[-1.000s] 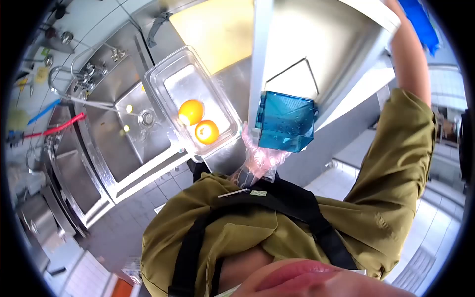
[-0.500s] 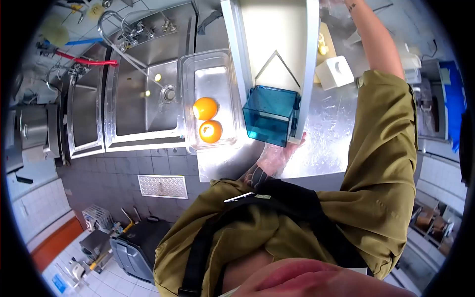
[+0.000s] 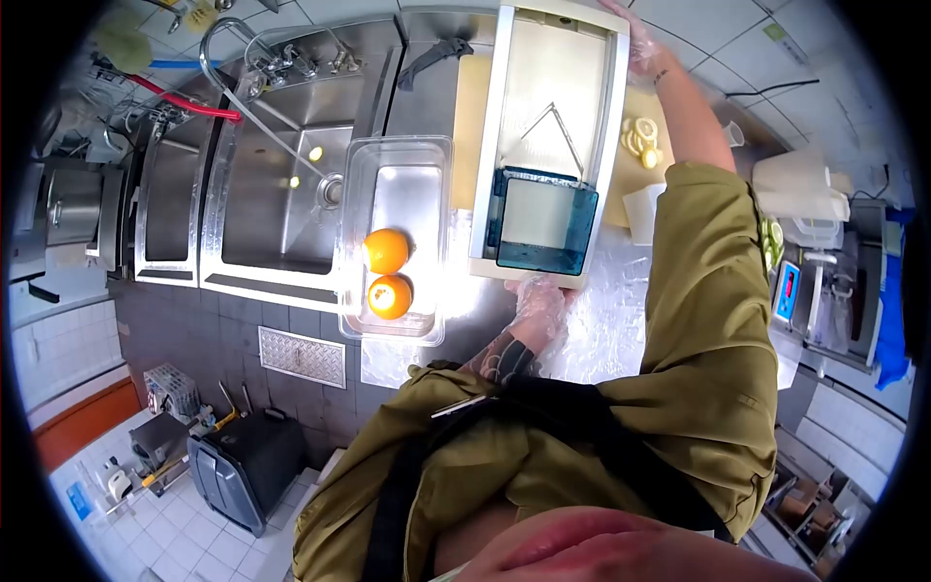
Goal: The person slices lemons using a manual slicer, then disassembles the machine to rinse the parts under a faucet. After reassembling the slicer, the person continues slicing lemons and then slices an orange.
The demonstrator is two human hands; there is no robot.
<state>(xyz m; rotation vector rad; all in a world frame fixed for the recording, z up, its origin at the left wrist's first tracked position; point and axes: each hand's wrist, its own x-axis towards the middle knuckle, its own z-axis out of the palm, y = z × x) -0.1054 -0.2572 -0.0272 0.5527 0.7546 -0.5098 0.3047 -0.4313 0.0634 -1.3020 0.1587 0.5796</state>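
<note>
I hold a long metal slicer (image 3: 555, 87) with a blue plastic guard (image 3: 541, 221) over the steel counter (image 3: 611, 320). My gloved left hand (image 3: 539, 301) grips its near end, just below the blue guard. My gloved right hand (image 3: 637, 41) holds the far end, arm stretched out. Left of the slicer stands a clear plastic tub (image 3: 427, 147) with two oranges (image 3: 386, 250) (image 3: 390, 296) in it.
A yellow cutting board (image 3: 469, 107) lies under the slicer, with citrus slices (image 3: 641, 141) to its right. A steel sink (image 3: 276, 204) with a faucet (image 3: 242, 58) sits at the left. A white container (image 3: 642, 211) and a scale (image 3: 787, 289) stand at the right.
The slicer has swung from steeply tilted to lying nearly flat over the counter, its blue guard now facing up. Both hands stayed on its ends. The view has shifted.
</note>
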